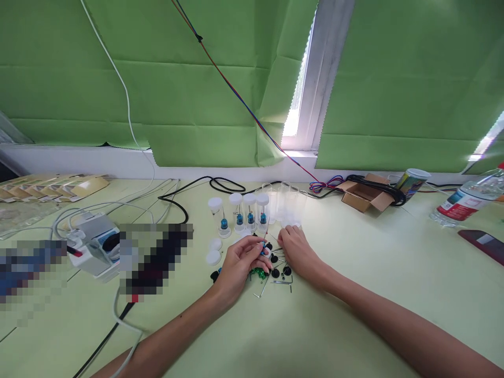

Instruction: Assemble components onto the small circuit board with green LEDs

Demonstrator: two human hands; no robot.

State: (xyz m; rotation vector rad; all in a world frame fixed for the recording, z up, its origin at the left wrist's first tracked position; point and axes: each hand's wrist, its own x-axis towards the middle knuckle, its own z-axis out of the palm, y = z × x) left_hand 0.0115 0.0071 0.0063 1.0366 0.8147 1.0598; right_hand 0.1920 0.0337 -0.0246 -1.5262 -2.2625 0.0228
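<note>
My left hand [241, 261] pinches a small blue part [263, 248] with a thin metal rod standing up from it. To its right, my right hand [298, 253] is closed, its fingertips curled down by the clear tubes at the back; what they hold, if anything, is hidden. Between and below the hands lie black round knobs [275, 273], green parts [259, 272] and L-shaped hex keys [281, 282]. Behind my left hand several clear tubes with white caps [239, 214] stand upright, each with a blue part and rod inside. Loose white caps [213, 257] lie left of that hand.
Uncapped clear tubes [290, 198] stand at the back. A white power strip [96, 241] with cables is left. At right are an open cardboard box [364, 197], a can [413, 181], a plastic bottle [464, 202] and a phone [484, 245]. Black cable [224, 184] runs along the wall.
</note>
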